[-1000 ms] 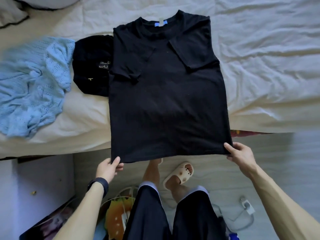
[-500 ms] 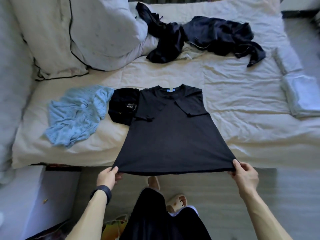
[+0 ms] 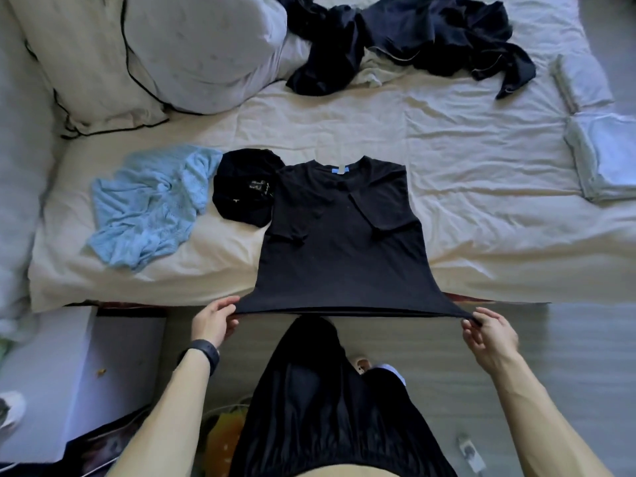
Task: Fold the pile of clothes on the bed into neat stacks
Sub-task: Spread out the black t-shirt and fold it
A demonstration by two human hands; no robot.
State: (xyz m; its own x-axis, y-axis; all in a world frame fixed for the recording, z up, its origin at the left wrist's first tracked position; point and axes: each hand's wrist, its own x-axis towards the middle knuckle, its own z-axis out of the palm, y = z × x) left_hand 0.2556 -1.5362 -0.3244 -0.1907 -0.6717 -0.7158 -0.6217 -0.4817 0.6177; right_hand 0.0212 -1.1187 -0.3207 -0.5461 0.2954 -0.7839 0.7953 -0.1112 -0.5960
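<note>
A black T-shirt [image 3: 340, 235] lies on the bed's near edge with both sleeves folded inward, its blue neck label at the far end. My left hand [image 3: 215, 320] pinches the left corner of its hem and my right hand [image 3: 488, 333] pinches the right corner, holding the hem stretched and lifted off the mattress edge. To the shirt's left lie a small folded black garment [image 3: 242, 187] and a crumpled light blue knit top [image 3: 148, 204]. A heap of dark unfolded clothes [image 3: 406, 39] sits at the far side of the bed.
The white-sheeted bed [image 3: 481, 187] fills the upper view, with big pillows [image 3: 155, 53] at far left and folded pale linens [image 3: 602, 153] at right. A white box [image 3: 75, 373] stands on the floor at left. Cables and a plug [image 3: 469, 452] lie by my legs.
The view has pulled back and tilted up, revealing the pillows and the dark heap. Both hands have kept their grip on the hem and raised it, stretching it wider.
</note>
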